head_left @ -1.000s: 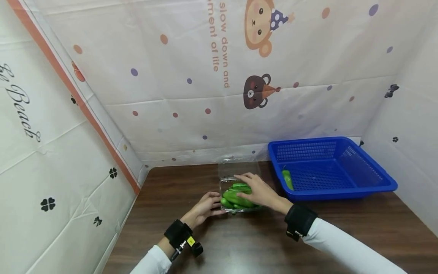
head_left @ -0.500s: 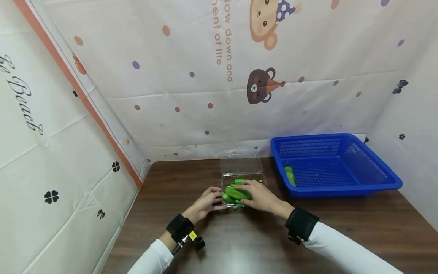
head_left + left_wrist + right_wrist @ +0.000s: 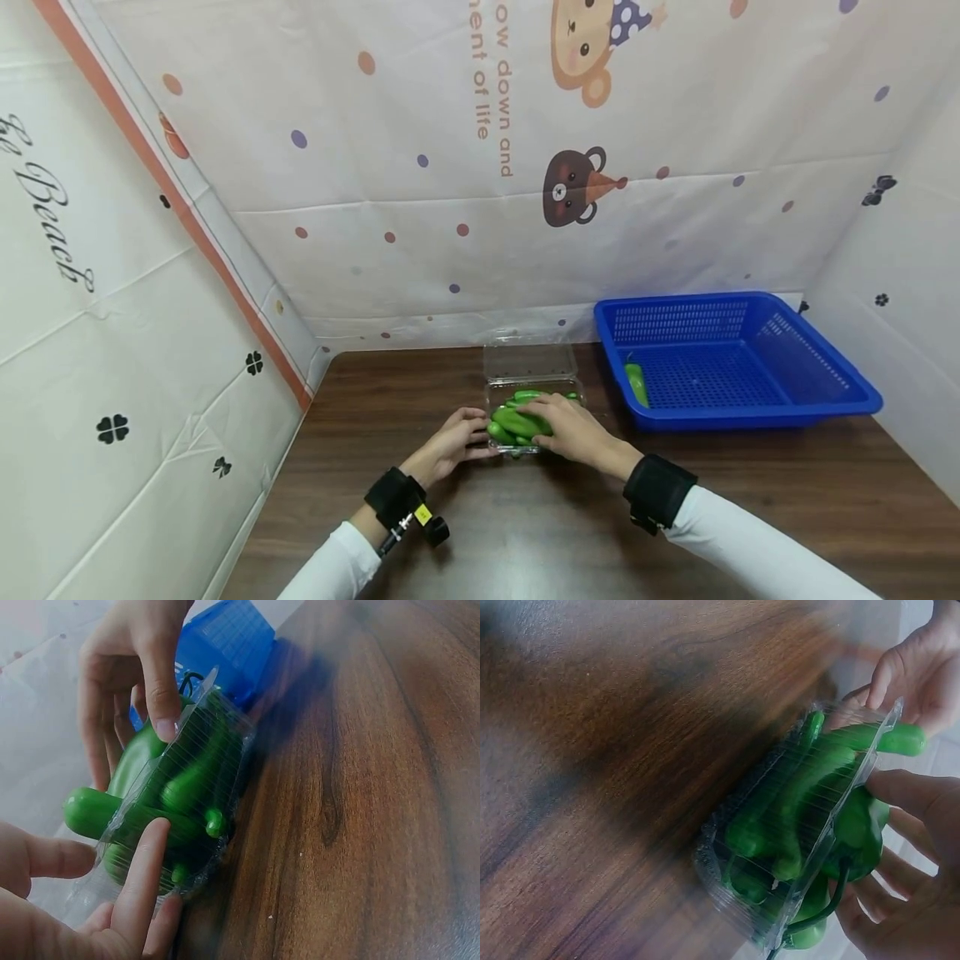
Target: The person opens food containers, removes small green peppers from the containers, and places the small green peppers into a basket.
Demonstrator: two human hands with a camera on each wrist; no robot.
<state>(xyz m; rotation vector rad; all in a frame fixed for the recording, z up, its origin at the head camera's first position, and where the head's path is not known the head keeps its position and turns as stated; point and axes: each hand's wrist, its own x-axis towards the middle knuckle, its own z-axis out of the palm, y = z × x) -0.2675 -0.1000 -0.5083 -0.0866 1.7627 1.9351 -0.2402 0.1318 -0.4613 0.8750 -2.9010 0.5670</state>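
A clear plastic clamshell box (image 3: 501, 451), its lid (image 3: 528, 362) folded back, stands on the table full of green peppers. My right hand (image 3: 576, 429) reaches in from the right and grips a large green pepper (image 3: 520, 421) on top of the pile, thumb on the near side and fingers over the far side. That pepper (image 3: 859, 832) shows its curved stem in the right wrist view. My left hand (image 3: 453, 446) touches the box's left end with extended fingers. In the left wrist view, one straight finger (image 3: 142, 881) lies along the clear wall, below a pepper (image 3: 90, 812) that sticks out over the rim.
A blue perforated basket (image 3: 750, 412) stands right of the box, close to the back wall. One green pepper (image 3: 636, 383) lies inside along its left side. Printed cloth (image 3: 360, 275) walls enclose the brown wooden table (image 3: 510, 533) at the back and sides.
My right hand has lowered from above the peppers and closed on the large top one. The left hand stays at the box's left end. The head view has tilted slightly down.
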